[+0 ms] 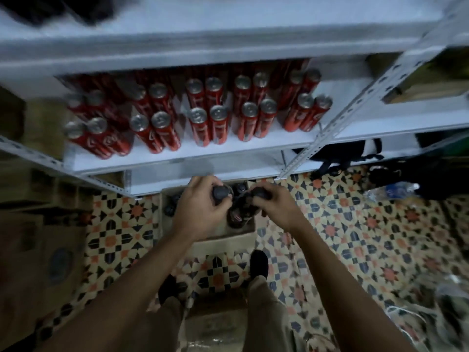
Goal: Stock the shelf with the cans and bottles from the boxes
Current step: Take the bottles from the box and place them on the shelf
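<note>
**Fingers on 2 bottle caps, box below shelf**

Fingers [223,202] of the left hand [203,207] curl round the dark cap of 1 bottle [220,193]; the right hand [276,204] grips the top of another bottle [258,193]. Both bottles sit at the open cardboard box [223,243] on the floor, just in front of the shelf's lowest board. More dark bottles [169,208] stand in the box.

Judgement: full drink bottles, so fairly heavy, stiff enough, maybe slick w/ a label wrap. Neck/cap hold is ok for lifting straight up; swinging could slip, so shift to the body before placing.

Red cans [200,123] already fill the middle shelf [228,148] in approx 5 paired rows.
</note>
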